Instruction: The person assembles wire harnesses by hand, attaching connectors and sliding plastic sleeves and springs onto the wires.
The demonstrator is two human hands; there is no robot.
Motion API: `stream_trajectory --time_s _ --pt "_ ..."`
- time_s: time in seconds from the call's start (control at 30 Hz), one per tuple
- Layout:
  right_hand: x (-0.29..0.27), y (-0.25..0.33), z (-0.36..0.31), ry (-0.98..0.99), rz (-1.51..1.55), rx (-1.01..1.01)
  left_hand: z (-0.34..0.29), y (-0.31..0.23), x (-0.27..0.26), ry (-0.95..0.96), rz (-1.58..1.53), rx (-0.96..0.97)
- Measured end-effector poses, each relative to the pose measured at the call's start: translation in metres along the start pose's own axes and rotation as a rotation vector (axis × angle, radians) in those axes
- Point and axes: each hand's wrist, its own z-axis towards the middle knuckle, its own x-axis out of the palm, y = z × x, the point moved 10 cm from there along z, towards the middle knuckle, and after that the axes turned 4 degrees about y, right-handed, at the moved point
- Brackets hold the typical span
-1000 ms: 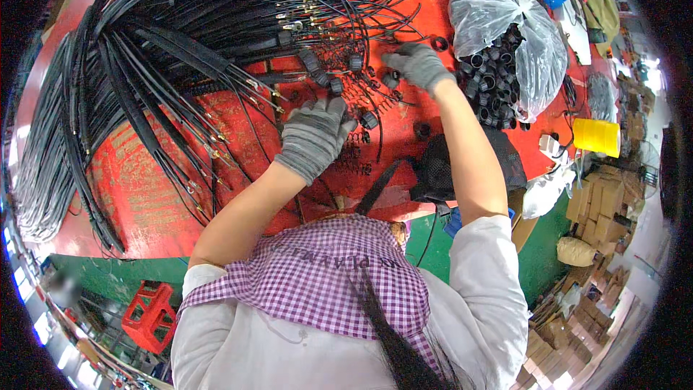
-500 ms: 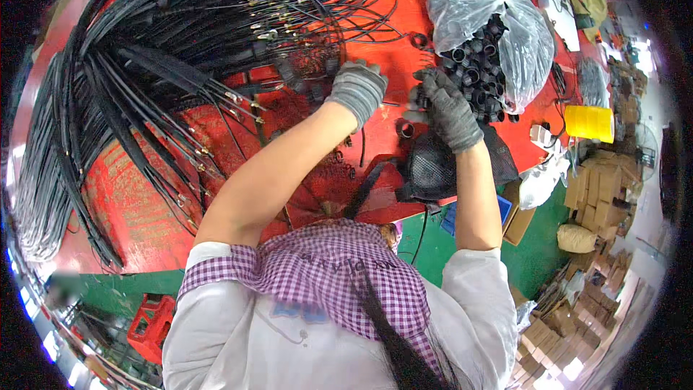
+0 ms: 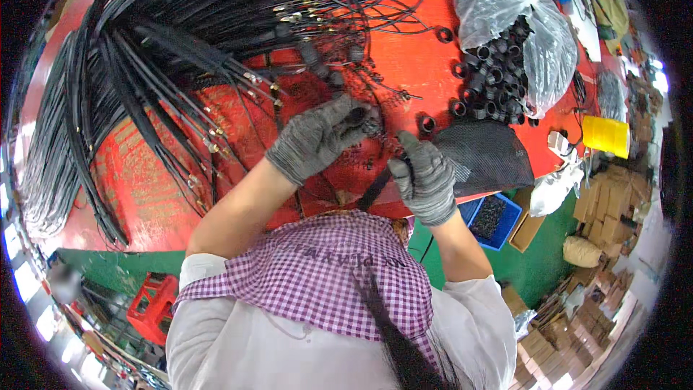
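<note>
My left hand [image 3: 317,136], in a grey knit glove, is closed over the red table. A small black tubular part [image 3: 356,116] shows between its thumb and fingers. Close by on the right, my right hand [image 3: 427,179], gloved alike, has thumb and fingers bent together around something dark that I cannot make out. The two hands are a short gap apart. Beyond my right hand lies a heap of black ring-shaped fittings [image 3: 495,76], spilling from a clear plastic bag [image 3: 552,47]. A single black ring [image 3: 426,124] lies just past the right fingertips.
Long bundles of black cables [image 3: 180,29] with metal ends cover the left and far table [image 3: 144,180]. Black mesh [image 3: 484,155] lies at the right edge, with a blue bin [image 3: 498,220] below. A yellow roll [image 3: 606,136] sits far right; a red stool [image 3: 153,307] stands lower left.
My right hand has drawn back from the ring heap, nearer and leftward. The left hand has come nearer and left, turning so its fingers show. The whole view has shifted slightly.
</note>
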Motion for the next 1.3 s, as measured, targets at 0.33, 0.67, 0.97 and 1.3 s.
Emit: stream_trajectory --time_s 0.33,0.67,0.97,1.3 --pt "0.02 0.04 0.02 0.055 -0.165 -0.114 -0.048 0.04 0.007 -0.28 -1.149 -0.341" --pt "0.107 0.105 -0.056 0.758 2.146 0.9 -0.1 -0.069 -0.007 0.095 -0.029 0.443" --pt "0.102 0.119 -0.021 0.841 0.387 -0.14 -0.165 0.022 0.064 0.078 -1.549 -0.655" --pt "0.129 0.121 -0.052 0.831 1.686 0.586 -0.164 0.0 -0.01 -0.179 -0.213 -0.15"
